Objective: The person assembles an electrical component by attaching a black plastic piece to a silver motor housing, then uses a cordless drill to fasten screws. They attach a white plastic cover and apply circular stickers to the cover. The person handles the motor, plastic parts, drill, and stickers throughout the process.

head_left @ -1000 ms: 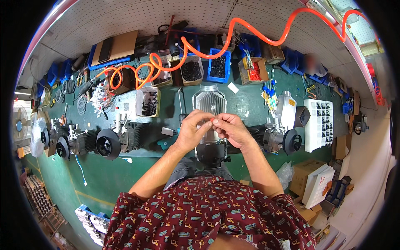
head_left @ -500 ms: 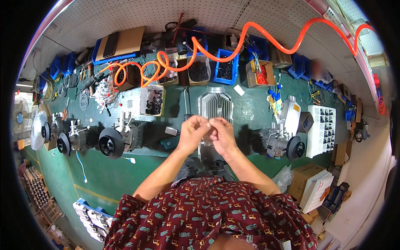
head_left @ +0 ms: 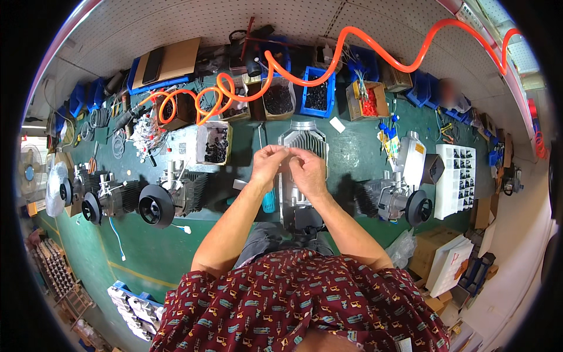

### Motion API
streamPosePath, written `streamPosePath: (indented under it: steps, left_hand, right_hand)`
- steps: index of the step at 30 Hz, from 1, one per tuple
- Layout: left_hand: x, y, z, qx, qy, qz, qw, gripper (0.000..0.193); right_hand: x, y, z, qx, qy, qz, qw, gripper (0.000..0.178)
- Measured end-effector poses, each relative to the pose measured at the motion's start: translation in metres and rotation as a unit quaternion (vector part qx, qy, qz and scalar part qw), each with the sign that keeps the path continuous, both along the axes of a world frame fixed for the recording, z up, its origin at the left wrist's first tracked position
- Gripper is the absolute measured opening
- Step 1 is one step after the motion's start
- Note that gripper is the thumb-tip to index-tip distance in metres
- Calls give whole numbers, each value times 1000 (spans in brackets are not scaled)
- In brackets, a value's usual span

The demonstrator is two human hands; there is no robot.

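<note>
Meeting at the fingertips, the left hand (head_left: 268, 167) and right hand (head_left: 308, 173) hold thumbs and forefingers drawn into pinches; whether anything small is gripped between them cannot be told, since the tips overlap. Directly below them, on the green bench (head_left: 347, 149), lies a finned metal housing (head_left: 307, 139), silver-grey, with close parallel ribs inside a pale angular rim and its top end pointing away from the person. The hands cover its middle, and its darker near end is hard to make out against the person's trousers. Beside the left forearm shows a ridged teal object (head_left: 269, 201), partly hidden by that arm. Farther out stand a fan-ended motor (head_left: 157, 205) to the left and another motor (head_left: 417, 206) to the right. Behind the housing, a blue bin (head_left: 316, 113) holds small black parts, too fine to identify; an orange hose (head_left: 347, 35) crosses above, cut off by the picture's dark rim.
</note>
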State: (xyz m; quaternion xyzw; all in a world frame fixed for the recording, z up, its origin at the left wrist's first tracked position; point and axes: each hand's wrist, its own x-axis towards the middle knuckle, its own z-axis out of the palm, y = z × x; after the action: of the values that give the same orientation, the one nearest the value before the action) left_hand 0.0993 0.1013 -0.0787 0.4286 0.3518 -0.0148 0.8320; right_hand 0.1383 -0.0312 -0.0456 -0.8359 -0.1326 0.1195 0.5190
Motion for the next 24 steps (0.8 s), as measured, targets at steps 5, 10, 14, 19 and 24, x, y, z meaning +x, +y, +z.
streamPosePath:
  steps: [5,10,14,19,24]
  left_hand:
    - [5,-3,9,30,15,11,999,13]
    - [8,2,-28,263,21,-28,964,17]
    - [21,5,6,344,70,-110,930,31]
    - [22,14,1,381,58,-135,913,26]
    - [23,10,13,369,78,-157,912,30]
  right_hand:
    - [-6,-2,-4,99,88,-53,990,27]
    - [3,-18,13,339,392,-108,848,33]
    - [6,-39,24,425,469,-88,769,57]
    - [2,-53,25,468,473,-64,744,66]
    - [-6,-61,32,484,459,-60,743,66]
